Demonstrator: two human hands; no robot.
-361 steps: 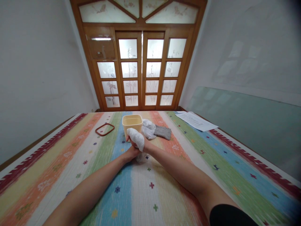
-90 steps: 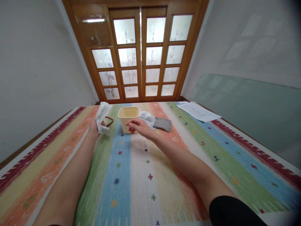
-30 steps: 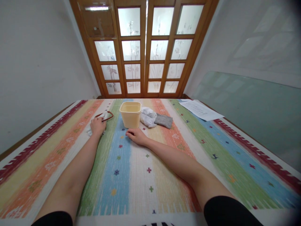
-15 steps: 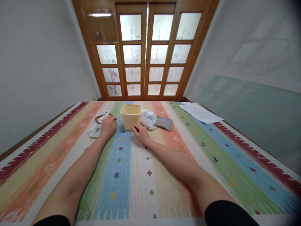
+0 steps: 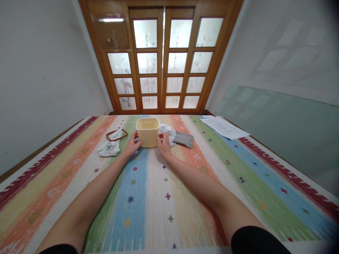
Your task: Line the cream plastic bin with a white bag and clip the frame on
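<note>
A pale yellow square tub (image 5: 147, 137) stands upright on the striped cloth, between my two hands. At its left side is my left hand (image 5: 132, 144), fingers apart, the fingertips at the tub's wall. My right hand (image 5: 164, 144) is at the tub's right side, its fingers bent against the wall. Left of the tub lie a reddish-brown rectangular ring (image 5: 108, 135) and a crumpled white cloth or bag (image 5: 109, 149). Behind my right hand is a white crumpled bag (image 5: 169, 131), with a grey cloth (image 5: 184, 139) touching it on the right.
White printed sheets (image 5: 224, 127) lie at the table's back right. The table is covered with a striped, patterned tablecloth (image 5: 159, 218). Beyond its far edge are wooden doors (image 5: 162, 81) with frosted panes, and a greenish glass panel (image 5: 278, 130) leans on the right.
My left hand has moved right, from the brown ring to the tub's left side. My right hand has shifted from the tub's front to its right side.
</note>
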